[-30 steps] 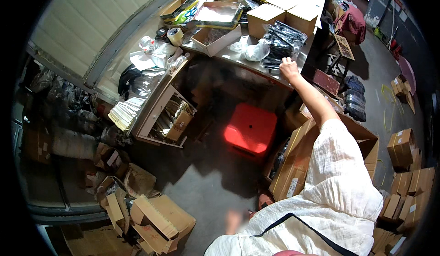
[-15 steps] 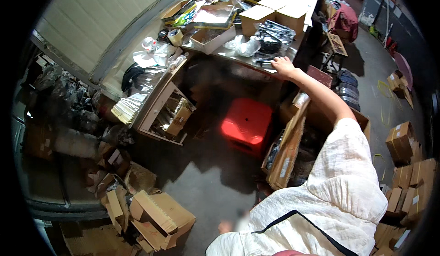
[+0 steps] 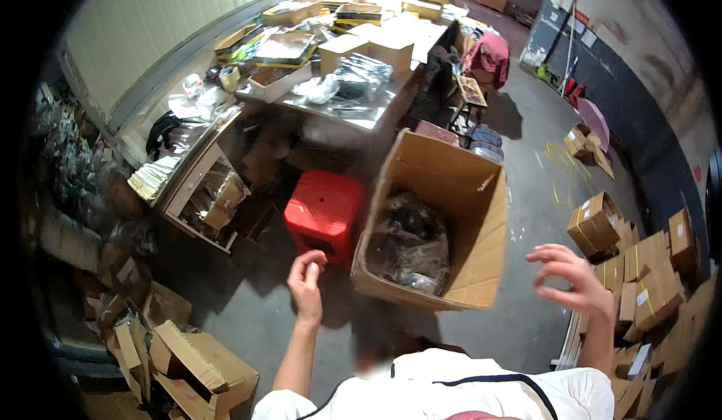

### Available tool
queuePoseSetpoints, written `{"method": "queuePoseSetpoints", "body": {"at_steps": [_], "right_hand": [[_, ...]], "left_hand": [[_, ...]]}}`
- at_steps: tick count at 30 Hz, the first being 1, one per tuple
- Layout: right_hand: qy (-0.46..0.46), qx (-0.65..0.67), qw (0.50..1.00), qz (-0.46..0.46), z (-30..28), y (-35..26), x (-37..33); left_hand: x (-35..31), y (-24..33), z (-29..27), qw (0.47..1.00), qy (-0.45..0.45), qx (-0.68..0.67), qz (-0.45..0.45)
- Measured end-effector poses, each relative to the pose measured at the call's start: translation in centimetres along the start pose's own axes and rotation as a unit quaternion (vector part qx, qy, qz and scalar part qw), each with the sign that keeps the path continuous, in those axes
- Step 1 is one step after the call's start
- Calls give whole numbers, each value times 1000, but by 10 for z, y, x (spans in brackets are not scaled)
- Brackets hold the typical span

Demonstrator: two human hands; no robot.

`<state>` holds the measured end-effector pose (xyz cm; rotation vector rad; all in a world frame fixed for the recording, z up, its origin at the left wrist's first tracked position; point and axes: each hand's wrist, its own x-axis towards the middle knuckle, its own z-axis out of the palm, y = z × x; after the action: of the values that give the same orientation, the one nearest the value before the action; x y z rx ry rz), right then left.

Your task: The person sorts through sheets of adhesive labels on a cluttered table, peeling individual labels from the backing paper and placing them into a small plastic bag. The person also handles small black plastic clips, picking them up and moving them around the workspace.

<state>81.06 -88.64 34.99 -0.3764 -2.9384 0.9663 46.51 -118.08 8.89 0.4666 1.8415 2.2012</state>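
A large open cardboard box stands in front of me, with dark, plastic-wrapped goods at its bottom. To the left of its near corner, my left hand hovers apart from it, fingers loosely curled and nothing visible in them. Beyond that hand is a red plastic stool. My right hand is raised on the other side of the box, fingers bent and spread, holding nothing. It does not touch the box either.
A worktable behind the box carries clear plastic bags and several trays. At the left, a low shelf unit holds papers. Flattened cartons lie lower left; stacked cartons line the right. A small stool stands farther back.
My right hand has left the table edge and come back to the right of the box. My left hand has come into view. The box now shows fully, its inside exposed; the view has shifted right.
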Motion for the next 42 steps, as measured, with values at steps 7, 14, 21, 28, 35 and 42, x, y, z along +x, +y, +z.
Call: {"method": "queuePoseSetpoints", "body": {"at_steps": [7, 14, 21, 28, 35, 42], "right_hand": [[-197, 222, 910, -289, -90, 25, -191], [-116, 63, 932, -338, -178, 148, -308], [-102, 103, 926, -350, -265, 285, -326], [-172, 92, 885, -422, -333, 437, -226], [-270, 68, 809, -517, -458, 566, -68], [-331, 52, 745, -577, -582, 664, 51]], "left_hand": [[-25, 77, 149, 992, -58, -17, 110], [-77, 75, 363, 983, -178, -33, 28], [-78, 86, 527, 936, -346, 59, 39], [-6, 33, 639, 933, -348, 89, -28], [141, -37, 808, 927, -325, 183, 32], [240, -83, 951, 872, -463, 158, 35]]}}
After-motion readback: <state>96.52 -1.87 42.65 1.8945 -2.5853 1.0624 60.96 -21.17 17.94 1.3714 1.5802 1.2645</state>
